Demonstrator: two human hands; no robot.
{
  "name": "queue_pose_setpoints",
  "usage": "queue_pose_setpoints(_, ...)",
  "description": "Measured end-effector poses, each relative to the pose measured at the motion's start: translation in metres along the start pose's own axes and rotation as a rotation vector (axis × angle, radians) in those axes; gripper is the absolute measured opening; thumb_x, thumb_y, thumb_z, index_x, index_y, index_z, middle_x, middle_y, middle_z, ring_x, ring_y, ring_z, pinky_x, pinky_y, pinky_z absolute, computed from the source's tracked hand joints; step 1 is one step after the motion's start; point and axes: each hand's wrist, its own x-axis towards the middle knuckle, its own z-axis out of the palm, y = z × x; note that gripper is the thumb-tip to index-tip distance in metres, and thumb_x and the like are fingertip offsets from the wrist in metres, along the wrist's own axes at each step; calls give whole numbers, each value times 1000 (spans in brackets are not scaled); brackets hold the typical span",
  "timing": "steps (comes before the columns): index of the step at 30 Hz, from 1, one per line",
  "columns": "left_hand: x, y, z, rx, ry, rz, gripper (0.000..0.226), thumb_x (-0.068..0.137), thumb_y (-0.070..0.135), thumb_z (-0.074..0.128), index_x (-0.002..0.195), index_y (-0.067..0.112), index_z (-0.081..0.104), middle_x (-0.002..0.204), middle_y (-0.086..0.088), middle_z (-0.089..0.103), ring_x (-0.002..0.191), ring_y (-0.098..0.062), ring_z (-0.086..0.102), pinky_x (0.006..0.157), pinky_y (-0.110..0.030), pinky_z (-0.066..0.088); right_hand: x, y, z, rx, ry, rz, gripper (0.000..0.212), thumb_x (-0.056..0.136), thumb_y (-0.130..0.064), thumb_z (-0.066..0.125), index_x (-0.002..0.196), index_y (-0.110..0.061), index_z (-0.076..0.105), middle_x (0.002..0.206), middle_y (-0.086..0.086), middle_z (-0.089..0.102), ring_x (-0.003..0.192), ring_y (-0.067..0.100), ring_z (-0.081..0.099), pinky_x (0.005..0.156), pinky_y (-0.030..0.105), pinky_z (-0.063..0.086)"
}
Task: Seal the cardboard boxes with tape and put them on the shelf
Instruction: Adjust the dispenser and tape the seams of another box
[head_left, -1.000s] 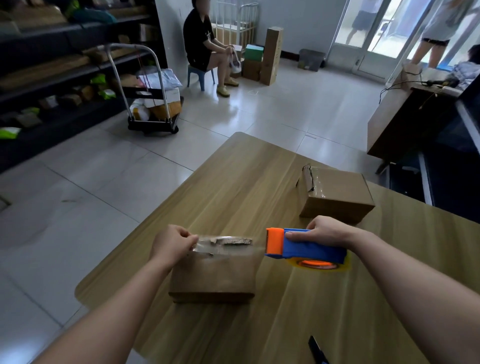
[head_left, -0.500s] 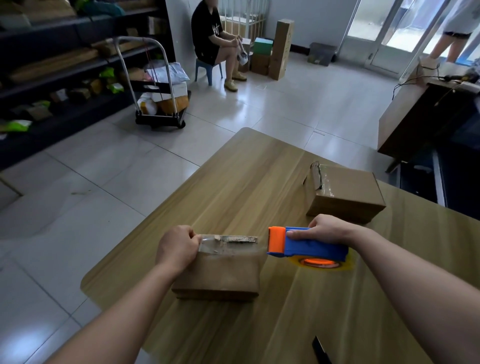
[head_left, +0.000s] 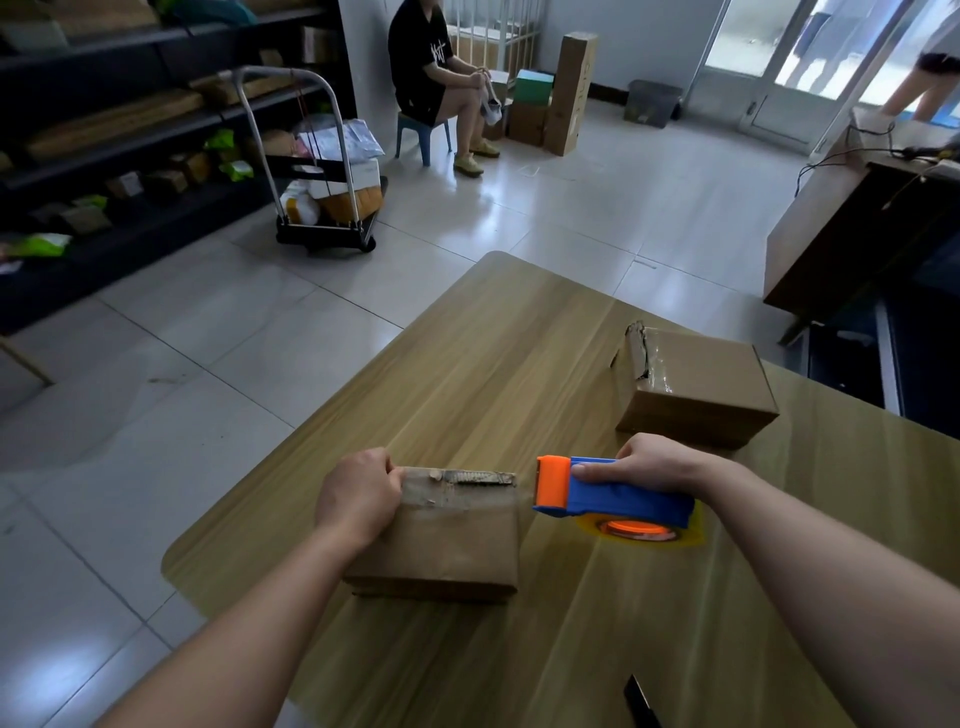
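Two bare forearms reach in from the bottom edge over the wooden bench (head_left: 493, 353). A small black object (head_left: 641, 706) lies on the bench at the near edge, only partly in view; what it is cannot be told.

Past it, the near box (head_left: 441, 545) of brown cardboard stands on the bench close to its left corner. The left grip (head_left: 358, 496) is curled over the box's upper left edge, pinching the end of a clear tape strip (head_left: 467, 493) there. The strip runs taut along the far top edge of the box, with scraps of torn cardboard stuck to it, and ends at the orange head of the tape dispenser (head_left: 618, 496). The right grip (head_left: 654, 462) is wrapped round the dispenser's blue body, thumb along its near side, and holds it just beside the box's right edge. The orange core of the roll shows beneath.

Behind the right grip, apart from it, a second box (head_left: 696, 384) sits on the bench, its left end torn and covered in glossy tape.

Beyond the bench is pale tiled floor. A loaded hand cart (head_left: 327, 208) stands in front of a dark shelf (head_left: 104, 130) with parcels on the left. Farther back a person (head_left: 431, 78) sits on a blue stool (head_left: 415, 135) beside stacked cartons (head_left: 571, 93), with a grey bin (head_left: 652, 101) near glass doors. A brown desk (head_left: 841, 228) stands at right.
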Motion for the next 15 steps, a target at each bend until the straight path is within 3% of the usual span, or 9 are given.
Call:
queue_pose_setpoints(9, 0, 0, 6, 97, 14, 24, 22, 96, 40, 48, 85, 22, 56, 78, 6, 57, 71, -12, 55, 64, -33, 53, 6, 2, 4, -4, -36, -2, 101, 38, -94, 55, 98, -13, 67, 97, 4, 69, 87, 19, 68, 81, 32, 54)
queue_pose_setpoints(15, 8, -14, 0, 143, -81, -155, 46, 84, 64, 53, 95, 20, 53, 89, 3, 57, 77, -15, 57, 65, -29, 51, 8, 4, 7, -12, -39, 1, 121, 25, -100, 52, 107, -13, 65, 101, 4, 68, 90, 19, 68, 86, 35, 56)
